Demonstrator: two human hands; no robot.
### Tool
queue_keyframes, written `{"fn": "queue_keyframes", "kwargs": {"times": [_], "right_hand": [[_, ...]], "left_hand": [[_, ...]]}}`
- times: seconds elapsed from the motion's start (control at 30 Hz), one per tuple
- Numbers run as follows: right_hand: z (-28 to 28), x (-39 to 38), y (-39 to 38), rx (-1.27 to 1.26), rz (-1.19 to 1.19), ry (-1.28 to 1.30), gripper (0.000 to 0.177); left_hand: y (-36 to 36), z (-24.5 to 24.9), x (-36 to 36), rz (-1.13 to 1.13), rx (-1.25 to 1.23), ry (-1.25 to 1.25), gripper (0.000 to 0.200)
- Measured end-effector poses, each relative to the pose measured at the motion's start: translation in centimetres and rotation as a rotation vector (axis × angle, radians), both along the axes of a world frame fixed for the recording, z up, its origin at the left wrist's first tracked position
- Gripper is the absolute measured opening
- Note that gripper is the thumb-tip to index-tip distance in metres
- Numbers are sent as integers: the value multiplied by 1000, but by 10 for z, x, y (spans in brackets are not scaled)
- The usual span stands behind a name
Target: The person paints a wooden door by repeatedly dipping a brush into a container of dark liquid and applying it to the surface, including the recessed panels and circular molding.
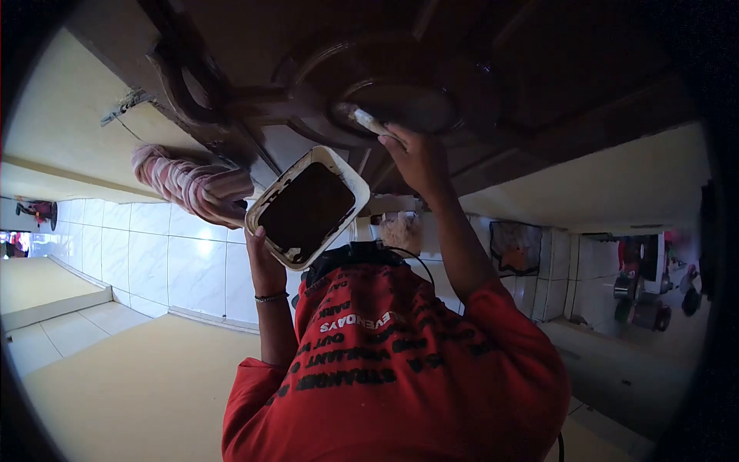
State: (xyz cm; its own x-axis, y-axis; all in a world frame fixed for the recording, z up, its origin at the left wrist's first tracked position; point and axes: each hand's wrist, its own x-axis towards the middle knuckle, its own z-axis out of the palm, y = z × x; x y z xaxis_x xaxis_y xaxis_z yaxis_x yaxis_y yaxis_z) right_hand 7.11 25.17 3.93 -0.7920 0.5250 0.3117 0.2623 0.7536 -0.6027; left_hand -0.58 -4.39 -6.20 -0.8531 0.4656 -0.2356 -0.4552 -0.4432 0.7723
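Note:
My right hand [416, 158] is closed around the pale handle of a paintbrush [371, 122]. The brush tip meets the oval panel of a dark brown wooden door [419, 108], whose surface is glossy in places. My left hand [265, 258] grips the rim of a whitish rectangular tub [348, 173], thumb over the edge. Dark brown paint [308, 208] lies inside the tub, with smears along its inner walls. The tub is held below the panel, in front of my chest. Most of my left fingers are hidden under the tub.
A pinkish cloth [185, 181] hangs in a bundle at the door's left side, near the handle. White tiles [192, 269] cover the floor. A mat with an orange shape [516, 248] lies at right. Pots [653, 314] stand farther right, past a wall [585, 177].

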Motion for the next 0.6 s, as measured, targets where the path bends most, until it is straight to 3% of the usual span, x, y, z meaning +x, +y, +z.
{"fn": "queue_keyframes", "kwargs": {"times": [0.23,0.4,0.53,0.6], "right_hand": [[-37,33,15,-317,-174,209,38],[-95,61,-8,-812,-336,122,38],[-97,58,-29,-531,-362,53,37],[-91,50,-25,-219,-280,78,36]], "left_hand": [[8,5,-7,-38,-48,17,61],[10,-2,-12,-70,1,-33,61],[11,3,-8,-55,-21,-21,61],[9,3,-6,-57,-24,-13,62]]}}
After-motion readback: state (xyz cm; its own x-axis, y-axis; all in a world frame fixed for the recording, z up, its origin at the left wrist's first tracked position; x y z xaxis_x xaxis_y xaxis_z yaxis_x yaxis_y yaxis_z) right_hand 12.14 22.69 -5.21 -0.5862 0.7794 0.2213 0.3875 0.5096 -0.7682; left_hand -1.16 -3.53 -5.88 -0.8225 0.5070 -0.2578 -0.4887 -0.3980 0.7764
